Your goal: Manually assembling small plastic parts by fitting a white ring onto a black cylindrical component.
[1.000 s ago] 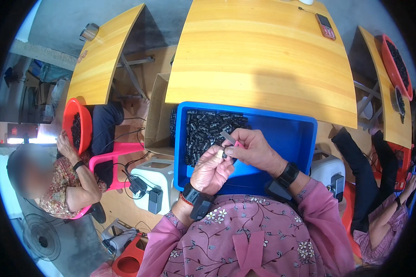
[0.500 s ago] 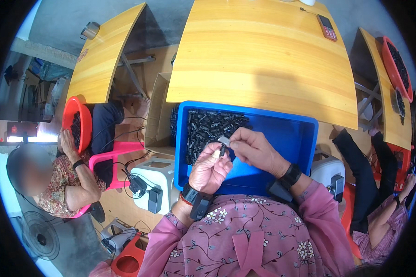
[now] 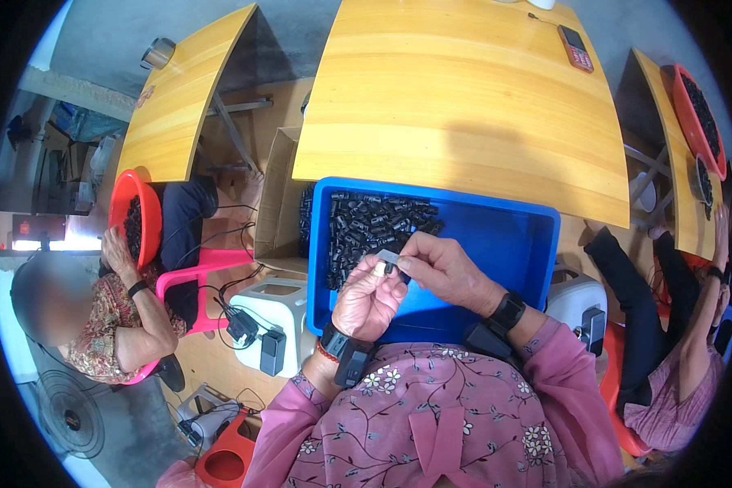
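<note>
A blue plastic bin rests on my lap against the wooden table's edge. Its left part holds a heap of several small black cylindrical parts. Over the bin, my left hand is curled around a small black part. My right hand pinches a small grey flat piece at its fingertips, touching the left hand's part. Both wrists wear dark bands.
A yellow wooden table lies ahead with a red phone at its far right. At left a person holds a red bowl of black parts, seated on a pink chair. At right another person sits by a red tray.
My hands stayed together over the bin, shifting slightly; the fingers of my right hand reworked their pinch on the small piece against the left hand.
</note>
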Demonstrator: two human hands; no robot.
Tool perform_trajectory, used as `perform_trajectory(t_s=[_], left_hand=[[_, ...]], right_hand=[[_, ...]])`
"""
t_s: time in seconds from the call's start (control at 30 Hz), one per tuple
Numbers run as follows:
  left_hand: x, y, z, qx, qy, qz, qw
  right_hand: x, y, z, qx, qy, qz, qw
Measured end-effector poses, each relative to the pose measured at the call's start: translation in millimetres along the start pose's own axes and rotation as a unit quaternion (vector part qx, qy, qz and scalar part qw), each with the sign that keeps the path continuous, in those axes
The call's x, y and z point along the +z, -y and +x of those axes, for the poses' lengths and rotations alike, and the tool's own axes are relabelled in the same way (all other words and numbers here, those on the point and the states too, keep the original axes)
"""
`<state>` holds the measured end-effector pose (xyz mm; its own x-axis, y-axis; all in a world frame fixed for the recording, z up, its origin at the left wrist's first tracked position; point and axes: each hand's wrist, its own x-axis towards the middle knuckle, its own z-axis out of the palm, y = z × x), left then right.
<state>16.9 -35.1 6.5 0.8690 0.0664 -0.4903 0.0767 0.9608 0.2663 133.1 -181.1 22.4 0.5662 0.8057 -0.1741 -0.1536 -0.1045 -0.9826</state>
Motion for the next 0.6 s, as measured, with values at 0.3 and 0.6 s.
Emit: perform_trajectory(t_s=[0.3,0.6], left_hand=[[-3,-1,-1,0.008,0.005,-0.004,1.0],[-5,0,2,0.005,0.008,0.004,1.0]], right_hand=[[4,-7,-2,-0.041,0.02,0.036,0.998],[1,-7,1,-0.035,0.008,0.032,0.999]])
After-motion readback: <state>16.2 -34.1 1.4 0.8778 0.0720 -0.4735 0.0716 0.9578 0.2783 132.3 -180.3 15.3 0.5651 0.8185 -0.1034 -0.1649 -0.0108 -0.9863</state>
